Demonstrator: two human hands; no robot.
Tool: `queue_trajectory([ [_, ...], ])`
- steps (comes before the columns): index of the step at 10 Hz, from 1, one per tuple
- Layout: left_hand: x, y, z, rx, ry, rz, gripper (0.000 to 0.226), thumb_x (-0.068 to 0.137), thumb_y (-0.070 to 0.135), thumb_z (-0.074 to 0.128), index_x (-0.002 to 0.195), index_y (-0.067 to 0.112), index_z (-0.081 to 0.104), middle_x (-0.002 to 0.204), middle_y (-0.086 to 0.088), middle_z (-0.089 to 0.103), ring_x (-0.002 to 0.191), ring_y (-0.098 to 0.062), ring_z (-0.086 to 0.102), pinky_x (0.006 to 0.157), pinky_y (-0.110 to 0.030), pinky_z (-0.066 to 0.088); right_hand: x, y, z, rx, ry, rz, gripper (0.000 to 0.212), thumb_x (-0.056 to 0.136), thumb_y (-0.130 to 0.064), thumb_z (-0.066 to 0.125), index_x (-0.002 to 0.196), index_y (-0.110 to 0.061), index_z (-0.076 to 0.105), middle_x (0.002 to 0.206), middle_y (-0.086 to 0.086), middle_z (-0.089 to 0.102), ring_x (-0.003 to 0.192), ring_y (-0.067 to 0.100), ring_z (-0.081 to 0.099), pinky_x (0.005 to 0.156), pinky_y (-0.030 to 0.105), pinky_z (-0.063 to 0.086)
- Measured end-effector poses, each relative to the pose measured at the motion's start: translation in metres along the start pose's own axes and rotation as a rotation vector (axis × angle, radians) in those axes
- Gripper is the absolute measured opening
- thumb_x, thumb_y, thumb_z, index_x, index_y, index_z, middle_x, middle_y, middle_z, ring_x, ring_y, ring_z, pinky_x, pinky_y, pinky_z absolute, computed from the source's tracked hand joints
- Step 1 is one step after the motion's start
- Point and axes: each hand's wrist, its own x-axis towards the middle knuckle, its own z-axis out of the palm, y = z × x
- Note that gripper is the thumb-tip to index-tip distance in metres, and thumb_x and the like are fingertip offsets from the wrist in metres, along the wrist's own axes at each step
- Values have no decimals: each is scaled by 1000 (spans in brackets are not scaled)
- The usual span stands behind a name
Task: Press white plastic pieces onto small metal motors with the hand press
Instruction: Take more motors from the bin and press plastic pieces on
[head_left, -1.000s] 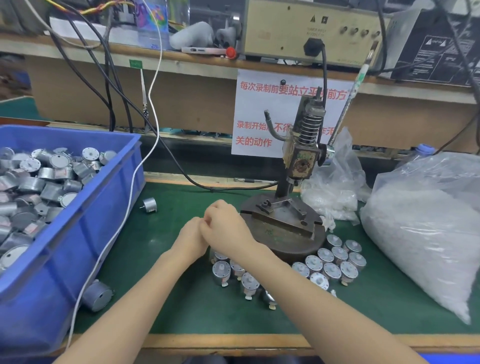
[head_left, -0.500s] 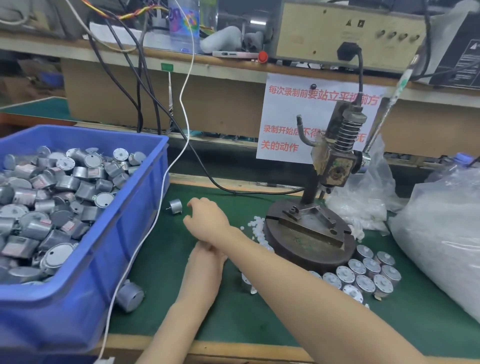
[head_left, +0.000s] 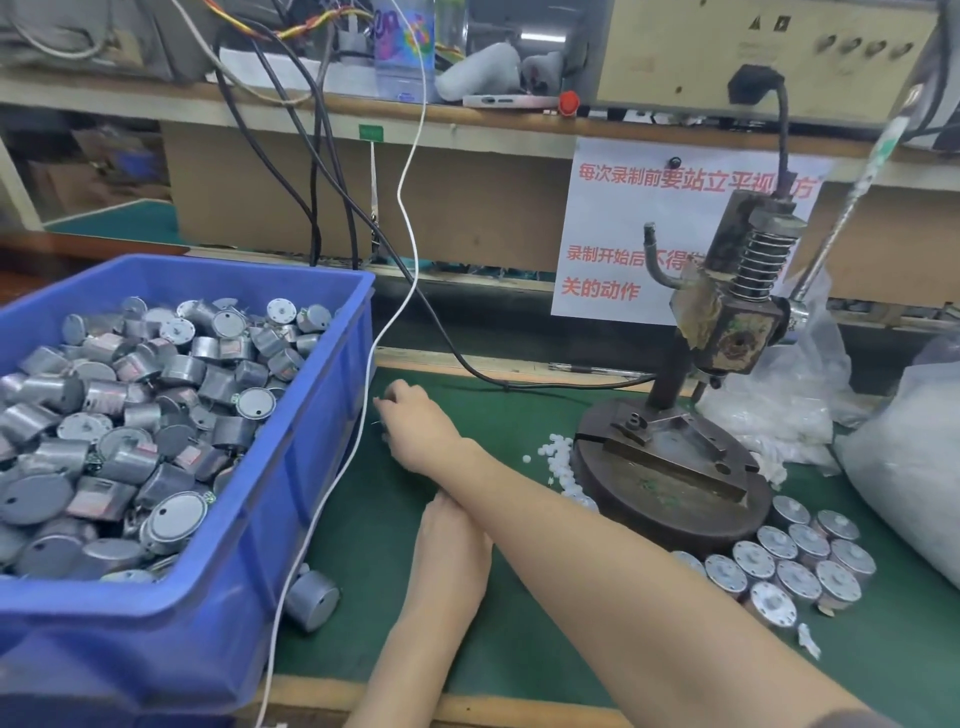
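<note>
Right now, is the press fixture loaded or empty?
Empty: the press fixture shows bare metal, no motor seated; the press head hangs clear above it.

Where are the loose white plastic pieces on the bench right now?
In the head view, the loose white plastic pieces lie in a small heap on the green mat, against the left edge of the round base of the hand press.

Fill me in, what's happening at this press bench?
A person works bare-handed. The right hand reaches across the left hand to the green mat beside the blue bin of metal motors; what it touches is hidden. The hand press has no motor under it. White plastic pieces lie by its base, a cluster of motors in front.
</note>
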Motion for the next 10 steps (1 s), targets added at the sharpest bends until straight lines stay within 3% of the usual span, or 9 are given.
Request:
queue_trajectory([
  [1,-3,0,0,-82,81,-21,32,87,-2,47,119,-3,51,117,-20,57,108,-33,54,91,-36,43,4,2,1,19,21,-15,25,90,-11,56,112,1,53,125,15,39,112,33,39,88,39,40],
  [2,-5,1,-2,-16,74,50,10,85,1,46,88,4,55,95,-17,60,91,-33,53,71,-32,34,7,9,-1,149,-55,40,38,90,-13,57,126,-4,48,129,14,39,115,32,43,93,42,41],
  [3,-1,-4,0,44,100,112,14,86,4,42,88,9,55,98,-12,60,95,-29,51,70,-28,28,5,9,1,201,0,54,37,93,-21,55,126,-5,49,122,16,41,108,34,46,91,42,42],
  [4,0,-5,3,41,132,166,32,86,1,44,115,2,58,112,-14,61,107,-28,54,85,-26,36,3,5,6,241,17,76,34,95,-21,51,123,-3,46,118,20,45,105,39,49,89,44,42],
  [5,-1,-1,-1,52,112,179,33,86,1,45,115,-3,58,111,-18,62,105,-30,56,86,-28,40,-1,5,6,254,7,103,34,95,-19,49,125,-3,43,118,22,50,106,41,50,89,45,42],
  [6,-5,1,-4,103,79,215,29,86,1,50,112,-2,61,108,-17,62,102,-30,55,84,-34,45,-11,10,-1,421,107,176,38,93,-18,54,126,-3,42,124,18,47,110,37,50,91,40,41],
  [7,-8,8,-6,180,104,314,16,63,-7,76,72,2,66,73,-12,62,68,-28,58,55,-29,47,-30,23,-13,666,247,305,41,88,-19,62,123,-6,45,125,10,51,110,25,51,85,28,38],
  [9,-11,8,-7,130,143,360,19,61,-3,81,67,6,65,67,-6,61,62,-27,58,64,-32,36,-91,48,-34,788,258,388,30,85,-33,63,109,-18,53,105,-7,56,96,12,52,77,23,37],
  [10,-12,7,-8,113,74,333,7,76,3,71,77,7,65,78,-4,63,79,-24,57,70,-25,31,-123,56,-41,723,204,351,33,88,-35,58,115,-18,55,107,-5,58,101,13,56,86,27,42],
])
